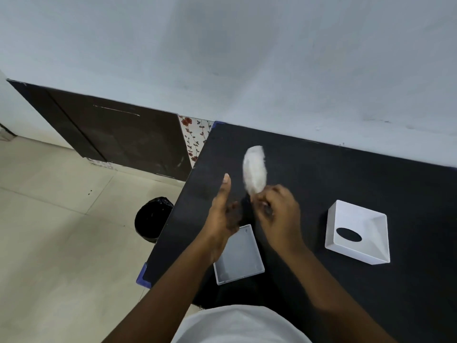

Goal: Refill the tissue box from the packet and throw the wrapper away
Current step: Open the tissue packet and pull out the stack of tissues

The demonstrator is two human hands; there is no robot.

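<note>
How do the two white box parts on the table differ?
The flat tray lies near the table's front-left edge, partly under the left hand; the deep shell sits apart to the right, clear of both hands. The tray is shallow and plain inside; the shell is deep, with sloping walls and a dark oval slot. The tray looks translucent grey-white, the shell solid white. Both are squarish, open side up, and hold no tissues.

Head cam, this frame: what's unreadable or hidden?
- White bundle in the right hand: motion-blurred, so tissues or wrapper is unclear.
- Left hand: fingers blurred, grip unreadable.
- Tray: near-left part covered by the left forearm.
- Bin: right side hidden by the table.
</note>
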